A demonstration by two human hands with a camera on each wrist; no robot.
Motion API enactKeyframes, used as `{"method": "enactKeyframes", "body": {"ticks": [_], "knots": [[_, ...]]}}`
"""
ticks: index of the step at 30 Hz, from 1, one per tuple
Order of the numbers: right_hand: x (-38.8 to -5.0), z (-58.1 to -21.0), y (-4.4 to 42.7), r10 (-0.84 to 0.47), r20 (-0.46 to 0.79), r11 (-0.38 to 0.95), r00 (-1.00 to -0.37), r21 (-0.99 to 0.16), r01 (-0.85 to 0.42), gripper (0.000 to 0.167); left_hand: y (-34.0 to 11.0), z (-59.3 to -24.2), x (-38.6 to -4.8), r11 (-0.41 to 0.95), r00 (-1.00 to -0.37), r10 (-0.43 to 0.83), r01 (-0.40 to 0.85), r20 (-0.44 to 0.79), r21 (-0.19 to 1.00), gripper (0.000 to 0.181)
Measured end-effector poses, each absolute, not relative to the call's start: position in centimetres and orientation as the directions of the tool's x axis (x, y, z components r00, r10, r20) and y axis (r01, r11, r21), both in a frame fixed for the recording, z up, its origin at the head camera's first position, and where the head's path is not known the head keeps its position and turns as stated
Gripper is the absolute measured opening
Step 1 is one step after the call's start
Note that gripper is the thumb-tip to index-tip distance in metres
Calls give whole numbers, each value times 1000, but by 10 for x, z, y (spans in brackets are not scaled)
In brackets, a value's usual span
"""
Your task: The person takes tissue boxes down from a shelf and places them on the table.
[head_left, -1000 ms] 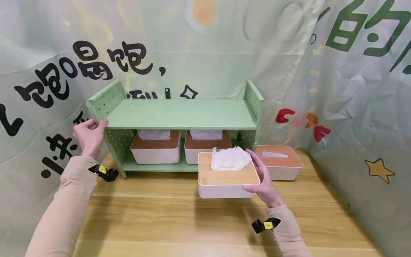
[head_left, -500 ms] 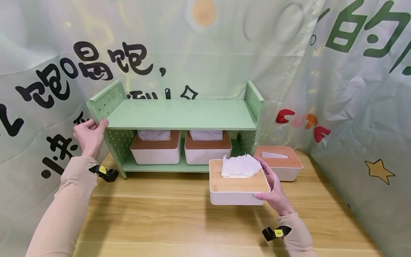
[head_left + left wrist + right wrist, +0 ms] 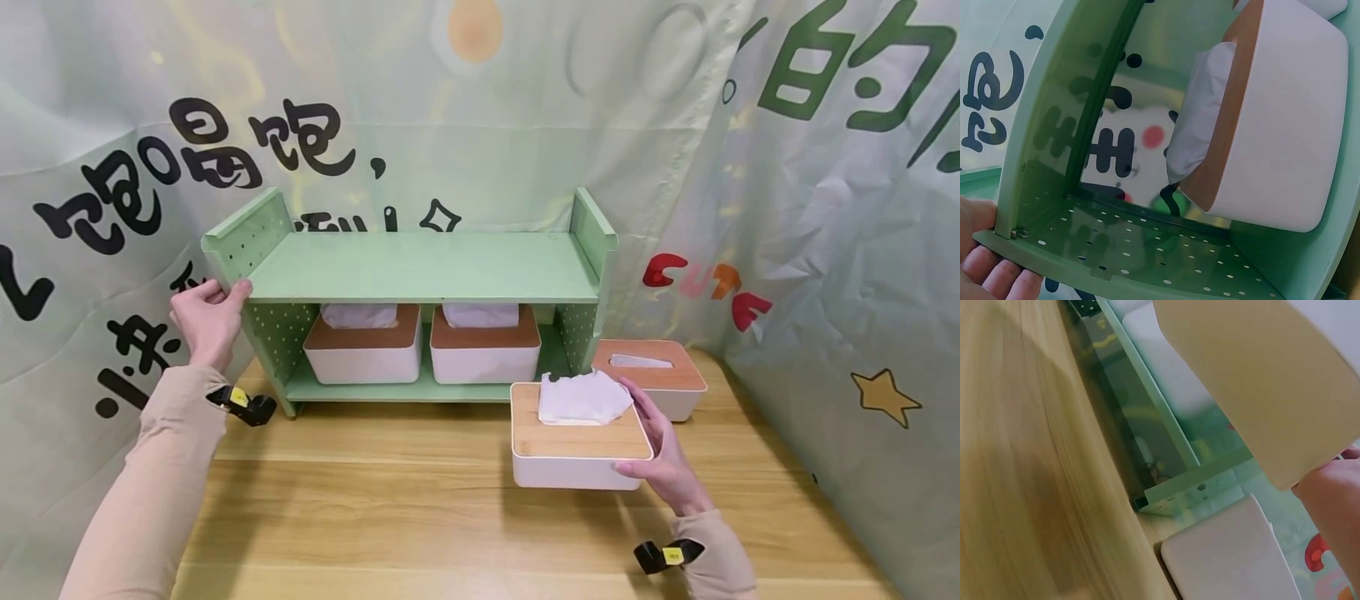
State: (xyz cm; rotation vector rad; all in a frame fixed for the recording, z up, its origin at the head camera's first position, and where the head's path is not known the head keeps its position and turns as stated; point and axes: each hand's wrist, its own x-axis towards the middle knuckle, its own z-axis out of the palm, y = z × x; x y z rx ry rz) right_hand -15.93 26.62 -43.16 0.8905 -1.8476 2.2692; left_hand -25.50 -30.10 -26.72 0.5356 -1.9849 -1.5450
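I count four boxes, one shelf with two boards, and two hands. The right hand point(image 3: 667, 458) is clamped on one box, the held box point(image 3: 581, 442), thumb at its front corner, and has it in the air above the table point(image 3: 360, 492). From the head camera that box covers the shelf's lower right front corner. Two more, the left box point(image 3: 363, 364) and the middle box point(image 3: 483, 364), stand on the lower board with a gap between; the upper board hides part of their tops from me. The fourth box point(image 3: 667, 379) sits on the table just beside the shelf point(image 3: 420, 267). The left hand point(image 3: 206, 321) grips the shelf's left front edge between thumb and fingers. Printed cloth point(image 3: 480, 150) hangs behind.
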Motion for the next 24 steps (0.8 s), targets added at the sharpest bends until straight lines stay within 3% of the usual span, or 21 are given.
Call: {"method": "enactKeyframes", "body": {"ticks": [24], "knots": [[-150,-448,297,-287,507,-247,-813,-859,-448,104,-302,-266,-254,255,-764,-624,2,166,967,44]]}}
